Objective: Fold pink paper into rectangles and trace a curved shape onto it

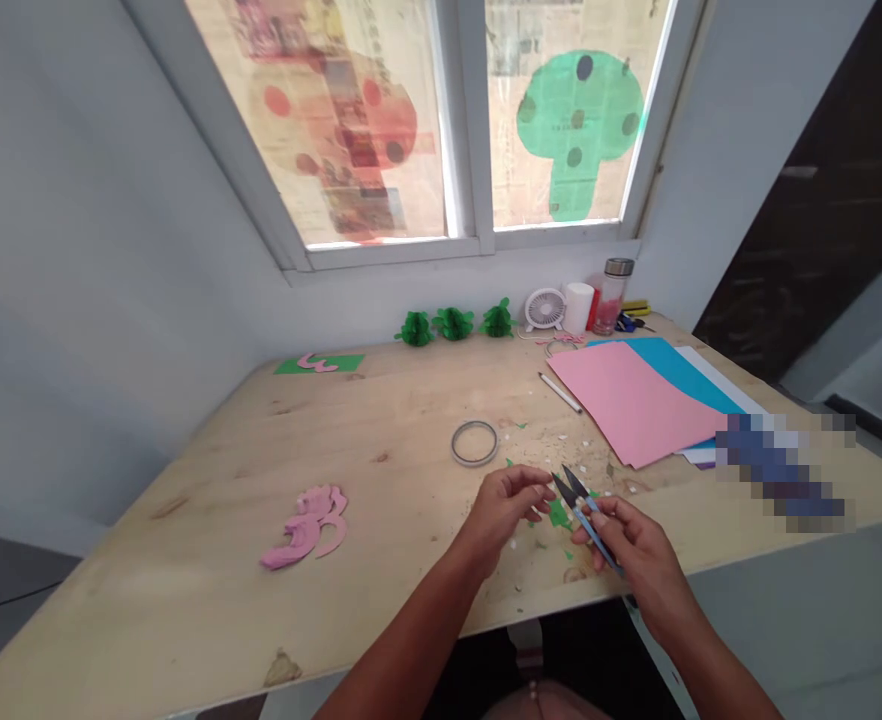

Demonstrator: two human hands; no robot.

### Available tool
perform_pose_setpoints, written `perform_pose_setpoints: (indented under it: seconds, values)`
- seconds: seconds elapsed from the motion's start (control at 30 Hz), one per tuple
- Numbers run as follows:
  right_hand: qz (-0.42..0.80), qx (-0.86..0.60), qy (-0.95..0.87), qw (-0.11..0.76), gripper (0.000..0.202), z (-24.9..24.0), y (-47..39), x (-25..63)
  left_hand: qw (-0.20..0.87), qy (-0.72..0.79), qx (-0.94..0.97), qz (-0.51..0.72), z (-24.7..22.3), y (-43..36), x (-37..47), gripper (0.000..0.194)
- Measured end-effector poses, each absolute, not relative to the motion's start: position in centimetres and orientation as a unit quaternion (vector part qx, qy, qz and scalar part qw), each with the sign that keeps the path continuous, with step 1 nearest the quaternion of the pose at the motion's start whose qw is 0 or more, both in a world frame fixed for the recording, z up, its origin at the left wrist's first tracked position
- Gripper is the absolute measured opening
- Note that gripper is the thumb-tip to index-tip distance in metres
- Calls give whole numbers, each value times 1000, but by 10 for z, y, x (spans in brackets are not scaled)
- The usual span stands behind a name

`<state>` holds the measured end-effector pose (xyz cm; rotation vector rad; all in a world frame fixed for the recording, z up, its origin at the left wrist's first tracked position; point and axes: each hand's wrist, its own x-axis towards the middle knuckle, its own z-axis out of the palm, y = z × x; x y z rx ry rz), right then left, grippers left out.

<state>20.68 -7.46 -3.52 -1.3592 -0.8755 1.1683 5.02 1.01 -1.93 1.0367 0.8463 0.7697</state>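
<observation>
Snips (589, 522) | tips fwd-L, axis diag. | R hand (642, 550) grasping snips | L hand (501, 507): can't tell

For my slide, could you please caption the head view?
Right hand holding snips beside the left hand, above a wooden table.

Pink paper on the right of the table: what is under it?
Under the pink paper, parts of a blue sheet and a white sheet stick out. Whatever lies fully beneath is covered and cannot be seen.
</observation>
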Motion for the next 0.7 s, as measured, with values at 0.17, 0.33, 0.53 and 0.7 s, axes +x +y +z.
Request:
perform_pose_setpoints:
  seconds: [0.17,0.33,0.53,0.7]
  values:
    - [496,-564,-371,546,40,-36,-70,204,750,354,458,319,-18,5,55,25]
    - [482,-563,-399,539,38,-39,-68,201,746,363,442,340,-20,4,60,25]
    - [490,-567,-386,538,40,-39,-68,202,744,366,425,364,-22,7,60,29]
    - [543,-544,-329,549,39,-38,-67,198,734,368,425,381,-22,7,56,31]
